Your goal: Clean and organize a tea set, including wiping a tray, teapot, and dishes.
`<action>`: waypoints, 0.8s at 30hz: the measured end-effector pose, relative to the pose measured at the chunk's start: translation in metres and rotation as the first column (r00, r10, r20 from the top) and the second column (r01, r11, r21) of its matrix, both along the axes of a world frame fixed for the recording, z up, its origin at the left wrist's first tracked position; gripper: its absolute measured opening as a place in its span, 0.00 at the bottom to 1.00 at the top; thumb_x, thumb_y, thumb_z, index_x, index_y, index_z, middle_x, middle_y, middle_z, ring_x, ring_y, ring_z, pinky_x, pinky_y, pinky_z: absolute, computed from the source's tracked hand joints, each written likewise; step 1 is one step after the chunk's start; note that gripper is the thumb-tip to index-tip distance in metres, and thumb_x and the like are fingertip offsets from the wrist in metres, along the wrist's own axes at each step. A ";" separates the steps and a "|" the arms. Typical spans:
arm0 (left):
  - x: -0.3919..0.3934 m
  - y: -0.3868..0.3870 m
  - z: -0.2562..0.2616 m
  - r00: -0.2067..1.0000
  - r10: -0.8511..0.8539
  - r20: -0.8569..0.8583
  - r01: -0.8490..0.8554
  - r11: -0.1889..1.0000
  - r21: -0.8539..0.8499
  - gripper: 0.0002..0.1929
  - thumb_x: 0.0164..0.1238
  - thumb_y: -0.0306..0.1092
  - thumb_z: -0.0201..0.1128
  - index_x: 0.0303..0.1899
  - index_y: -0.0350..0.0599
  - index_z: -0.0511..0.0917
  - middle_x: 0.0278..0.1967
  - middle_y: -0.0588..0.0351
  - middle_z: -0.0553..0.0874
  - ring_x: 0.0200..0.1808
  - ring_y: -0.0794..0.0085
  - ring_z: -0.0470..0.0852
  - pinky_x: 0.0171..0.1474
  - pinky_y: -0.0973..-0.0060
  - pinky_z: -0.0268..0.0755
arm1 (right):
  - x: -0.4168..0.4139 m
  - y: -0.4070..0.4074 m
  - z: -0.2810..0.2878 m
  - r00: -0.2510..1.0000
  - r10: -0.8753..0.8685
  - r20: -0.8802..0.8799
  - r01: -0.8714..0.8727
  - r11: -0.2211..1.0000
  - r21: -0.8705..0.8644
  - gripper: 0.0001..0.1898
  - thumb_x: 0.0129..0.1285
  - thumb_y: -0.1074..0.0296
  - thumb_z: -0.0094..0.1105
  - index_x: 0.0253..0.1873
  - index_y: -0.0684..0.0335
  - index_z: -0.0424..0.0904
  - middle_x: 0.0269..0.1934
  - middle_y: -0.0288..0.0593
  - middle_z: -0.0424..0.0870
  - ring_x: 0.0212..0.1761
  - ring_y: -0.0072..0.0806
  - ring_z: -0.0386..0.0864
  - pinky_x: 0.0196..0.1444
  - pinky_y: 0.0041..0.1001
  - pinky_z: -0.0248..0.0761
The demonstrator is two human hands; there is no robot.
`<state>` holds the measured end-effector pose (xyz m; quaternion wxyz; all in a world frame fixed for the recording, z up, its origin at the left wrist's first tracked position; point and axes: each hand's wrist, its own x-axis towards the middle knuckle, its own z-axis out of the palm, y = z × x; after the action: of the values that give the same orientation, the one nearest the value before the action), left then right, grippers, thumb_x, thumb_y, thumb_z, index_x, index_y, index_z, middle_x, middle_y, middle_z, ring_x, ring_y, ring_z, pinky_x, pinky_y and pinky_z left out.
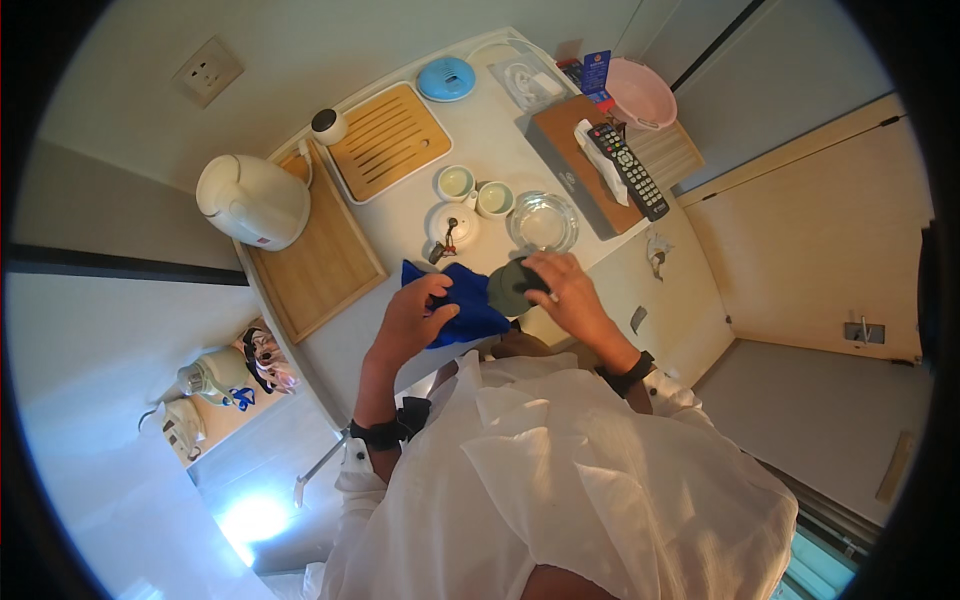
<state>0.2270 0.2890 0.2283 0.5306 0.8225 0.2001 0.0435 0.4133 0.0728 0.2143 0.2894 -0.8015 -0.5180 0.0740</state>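
My left hand (418, 319) holds a blue cloth (466, 304) at the counter's near edge, thumb and fingers on its left part. A round dark green object (511, 287), perhaps a lid or small cap, lies against the cloth's right side; the fingers of my right hand (564, 291) are on its right edge. Just beyond stand a white teapot (459, 217) with a dark cord and small charm on it, two small cups (455, 182) with pale green insides, and a clear glass ashtray (544, 222).
A slatted tea tray (390, 142), a wooden tray (319, 277) with a white electric kettle (255, 201), and a blue round device (446, 79) are at the left and back. At right, a tissue box (577, 165) bears a remote control (628, 171); a pink basin (641, 94) stands behind.
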 end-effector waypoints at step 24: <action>0.065 -0.033 -0.017 0.950 -0.311 -0.002 0.307 0.936 0.172 0.25 0.56 0.37 0.71 0.56 0.41 0.77 0.47 0.44 0.79 0.53 0.50 0.79 0.55 0.60 0.72 | 0.006 -0.002 -0.005 0.976 0.184 0.116 -0.183 0.983 -0.017 0.19 0.59 0.63 0.66 0.54 0.61 0.80 0.51 0.44 0.84 0.54 0.40 0.80 0.56 0.37 0.70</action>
<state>0.2919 0.2562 0.2114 0.4614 0.8853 0.0573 -0.0132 0.4190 0.0707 0.2089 0.2478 -0.7543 -0.6055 0.0550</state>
